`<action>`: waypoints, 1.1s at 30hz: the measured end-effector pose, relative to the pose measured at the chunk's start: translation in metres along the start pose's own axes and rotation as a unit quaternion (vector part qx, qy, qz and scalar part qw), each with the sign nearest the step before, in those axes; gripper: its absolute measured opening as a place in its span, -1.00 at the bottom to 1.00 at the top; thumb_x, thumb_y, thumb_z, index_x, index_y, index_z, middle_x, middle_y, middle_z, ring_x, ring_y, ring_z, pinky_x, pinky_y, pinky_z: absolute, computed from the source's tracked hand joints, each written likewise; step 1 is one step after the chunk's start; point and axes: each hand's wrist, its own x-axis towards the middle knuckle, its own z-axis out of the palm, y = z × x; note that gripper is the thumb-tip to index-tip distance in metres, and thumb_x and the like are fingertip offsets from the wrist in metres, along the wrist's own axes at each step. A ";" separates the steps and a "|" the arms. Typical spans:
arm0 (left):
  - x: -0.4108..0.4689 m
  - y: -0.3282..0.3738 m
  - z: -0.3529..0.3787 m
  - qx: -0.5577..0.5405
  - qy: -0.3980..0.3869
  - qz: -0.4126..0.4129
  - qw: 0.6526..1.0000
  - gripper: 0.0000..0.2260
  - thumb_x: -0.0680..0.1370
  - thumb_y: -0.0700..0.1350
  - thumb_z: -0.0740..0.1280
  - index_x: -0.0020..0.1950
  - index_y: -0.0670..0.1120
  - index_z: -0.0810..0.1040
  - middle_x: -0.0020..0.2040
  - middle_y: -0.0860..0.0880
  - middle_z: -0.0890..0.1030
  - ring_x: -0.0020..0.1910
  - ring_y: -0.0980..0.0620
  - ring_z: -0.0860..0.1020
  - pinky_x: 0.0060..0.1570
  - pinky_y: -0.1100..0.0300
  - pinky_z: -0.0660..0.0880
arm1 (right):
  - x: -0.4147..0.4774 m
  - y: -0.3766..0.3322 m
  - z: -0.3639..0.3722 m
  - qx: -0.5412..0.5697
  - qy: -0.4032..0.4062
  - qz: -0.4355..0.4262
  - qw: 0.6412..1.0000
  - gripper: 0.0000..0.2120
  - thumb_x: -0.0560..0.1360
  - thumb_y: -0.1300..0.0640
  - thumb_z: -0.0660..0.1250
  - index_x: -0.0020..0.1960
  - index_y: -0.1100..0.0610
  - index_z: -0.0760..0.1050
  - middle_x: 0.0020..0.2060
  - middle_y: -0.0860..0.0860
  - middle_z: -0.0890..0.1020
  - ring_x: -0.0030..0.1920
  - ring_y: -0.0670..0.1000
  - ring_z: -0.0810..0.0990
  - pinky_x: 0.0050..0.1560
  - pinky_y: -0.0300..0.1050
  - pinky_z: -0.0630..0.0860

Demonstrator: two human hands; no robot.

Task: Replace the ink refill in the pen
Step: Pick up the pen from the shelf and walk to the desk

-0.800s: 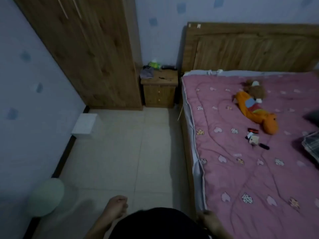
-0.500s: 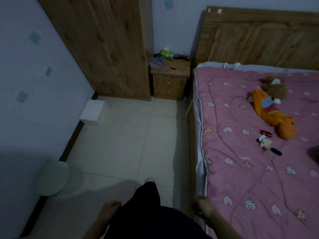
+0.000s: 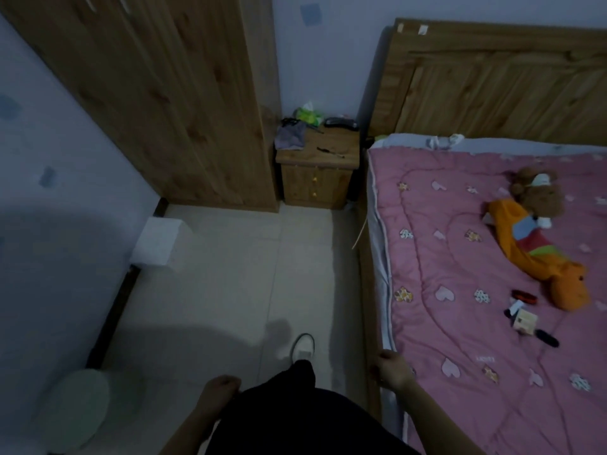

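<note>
A thin dark pen-like object [image 3: 330, 152] lies on top of the wooden nightstand [image 3: 318, 177] at the far end of the floor, well ahead of both hands. My left hand [image 3: 219, 390] hangs low beside my dark trouser leg, fingers curled with nothing in them. My right hand [image 3: 392, 369] is at the near edge of the bed [image 3: 466, 382], fingers curled; whether it holds anything is unclear. On the pink quilt lie small dark items and a small box [image 3: 525, 320], too blurred to identify.
A wooden wardrobe [image 3: 170, 93] stands left of the nightstand. A white box [image 3: 157, 241] and a pale green round object [image 3: 77, 408] sit along the left wall. An orange plush toy [image 3: 538, 254] lies on the bed. My white shoe [image 3: 303, 346] is on the tiled floor.
The view has moved forward toward the nightstand, and my leg has stepped forward with the white shoe now in sight. My right hand has risen along the bed's edge.
</note>
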 end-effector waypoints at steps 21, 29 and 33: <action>0.174 0.349 0.014 0.020 -0.067 0.054 0.996 -0.88 0.60 -0.16 0.29 -0.03 -0.16 0.60 -0.21 -0.18 0.64 -0.34 -0.06 0.56 -0.32 0.20 0.45 | 0.155 -0.214 -0.122 0.151 0.052 0.069 0.985 -0.80 0.62 0.35 0.18 -0.16 0.24 0.46 -0.35 0.17 0.50 -0.42 0.05 0.43 -0.35 -0.18 0.28; 0.221 0.416 0.000 -0.079 -0.030 -0.014 0.996 -0.85 0.59 -0.14 0.29 0.02 -0.20 0.59 -0.18 -0.22 0.65 -0.31 -0.10 0.56 -0.24 0.15 0.47 | 0.258 -0.380 -0.139 0.000 -0.015 -0.015 1.000 -0.78 0.55 0.35 0.25 -0.25 0.25 0.54 -0.36 0.22 0.55 -0.39 0.07 0.49 -0.35 -0.14 0.35; 0.239 0.447 -0.020 -0.131 -0.024 -0.044 0.990 -0.86 0.60 -0.15 0.29 0.03 -0.18 0.60 -0.20 -0.21 0.63 -0.34 -0.08 0.53 -0.27 0.15 0.45 | 0.292 -0.456 -0.134 -0.052 -0.041 -0.046 0.997 -0.81 0.55 0.31 0.25 -0.21 0.25 0.56 -0.36 0.22 0.54 -0.32 0.10 0.48 -0.32 -0.08 0.34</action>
